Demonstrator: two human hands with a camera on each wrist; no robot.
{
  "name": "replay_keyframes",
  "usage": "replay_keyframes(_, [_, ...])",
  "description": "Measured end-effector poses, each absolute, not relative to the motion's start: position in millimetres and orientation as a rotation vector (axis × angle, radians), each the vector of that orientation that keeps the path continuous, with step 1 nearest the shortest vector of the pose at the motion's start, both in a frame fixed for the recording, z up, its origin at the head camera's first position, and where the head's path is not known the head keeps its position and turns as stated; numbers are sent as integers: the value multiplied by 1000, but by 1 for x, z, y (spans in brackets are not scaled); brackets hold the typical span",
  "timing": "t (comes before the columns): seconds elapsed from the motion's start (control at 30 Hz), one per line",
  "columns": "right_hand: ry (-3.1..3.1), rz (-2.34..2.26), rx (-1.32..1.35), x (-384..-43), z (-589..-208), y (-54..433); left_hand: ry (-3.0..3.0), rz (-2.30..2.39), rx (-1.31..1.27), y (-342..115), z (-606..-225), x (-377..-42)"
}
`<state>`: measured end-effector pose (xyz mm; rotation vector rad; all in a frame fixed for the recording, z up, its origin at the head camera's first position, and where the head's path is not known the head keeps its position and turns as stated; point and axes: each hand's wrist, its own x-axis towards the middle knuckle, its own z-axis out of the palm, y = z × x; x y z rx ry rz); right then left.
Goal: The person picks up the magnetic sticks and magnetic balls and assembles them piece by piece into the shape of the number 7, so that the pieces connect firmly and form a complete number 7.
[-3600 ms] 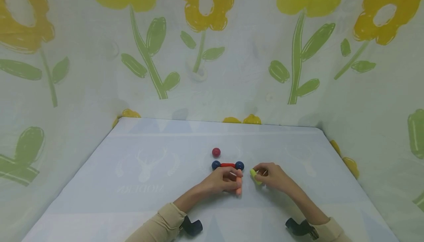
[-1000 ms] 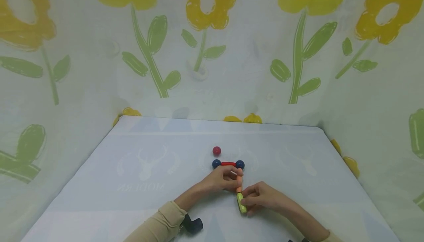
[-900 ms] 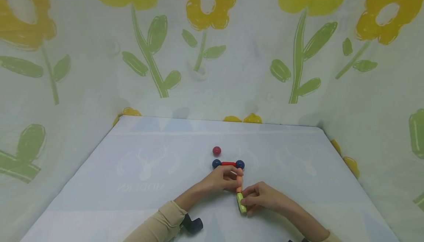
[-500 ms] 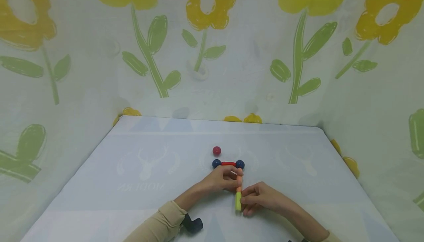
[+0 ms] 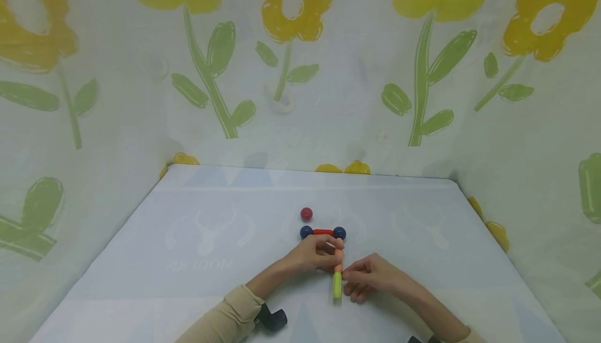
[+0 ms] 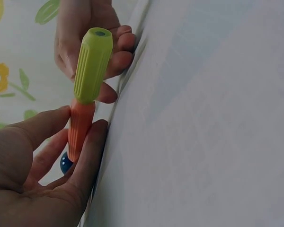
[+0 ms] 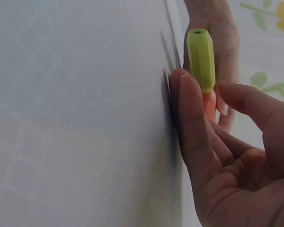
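My left hand (image 5: 305,255) pinches an orange magnetic building rod (image 6: 80,127) between thumb and fingers. One end of this rod points at a dark blue ball (image 5: 339,233); whether they touch is hard to tell. A yellow-green magnetic building rod (image 5: 337,285) meets its near end in a straight line, with a small dark spot on the free end. Beside that joint is my right hand (image 5: 373,278), thumb and fingertips apart around the yellow-green rod (image 7: 201,59) without gripping it. A red rod (image 5: 323,232) links the blue ball to a second dark blue ball (image 5: 306,232).
A loose red ball (image 5: 307,213) lies behind the red rod. The pieces are on a table (image 5: 211,280) with a pale printed cover. A flower-patterned curtain (image 5: 347,98) stands behind it and at both sides.
The right hand brought the yellow-green rod to the orange rod's near end. The rod then swung from a slant into line, and the right fingers moved off it. The left hand stayed put.
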<state>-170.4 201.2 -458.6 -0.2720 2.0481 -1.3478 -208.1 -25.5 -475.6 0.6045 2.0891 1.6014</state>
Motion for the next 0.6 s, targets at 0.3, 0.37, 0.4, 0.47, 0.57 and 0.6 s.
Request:
replay_keyframes(0.3, [2242,-1233,-336,-179,-446,204,2077,1611,590,-25,-474,-206])
replay_keyframes(0.37, [2266,-1225,-350,-182,-441,204,2081,1604,592,-25,-474,-207])
replay_keyframes(0.4, [2282,-1219,-359,-183,-439,205,2082,1602,592,-25,-474,-207])
replay_keyframes(0.47, [2315,-1209,-380,-186,-433,205,2082,1600,596,-25,-474,-207])
replay_keyframes(0.57, [2386,-1181,-421,-189,-423,205,2079,1600,602,-25,-474,-208])
replay_keyframes(0.6, [2416,-1167,-433,-191,-420,204,2076,1601,602,-25,-474,-208])
